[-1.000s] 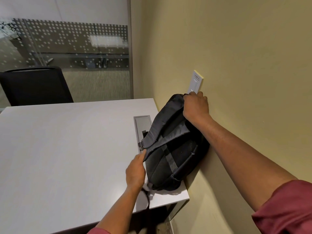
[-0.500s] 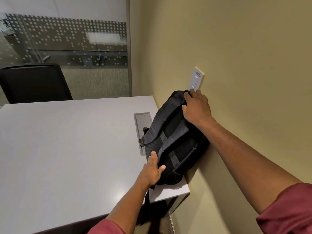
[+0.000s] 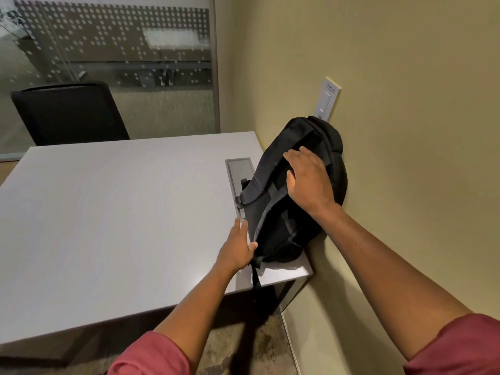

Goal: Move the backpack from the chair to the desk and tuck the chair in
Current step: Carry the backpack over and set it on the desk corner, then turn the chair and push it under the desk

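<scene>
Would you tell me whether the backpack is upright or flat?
Upright, tilted: the backpack stands on the desk, top leaning against the wall.

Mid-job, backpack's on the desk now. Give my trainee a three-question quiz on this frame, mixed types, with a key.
1. True or false: the backpack leans against the wall.
2. Where does the right hand rest? A) on the backpack's upper side B) on the chair C) flat on the desk
3. Fill in: a backpack strap hangs over the desk's near ____.

Key
1. True; it stands on the desk's right end, below the wall plate.
2. A; the left hand touches its lower edge.
3. Edge.
</scene>
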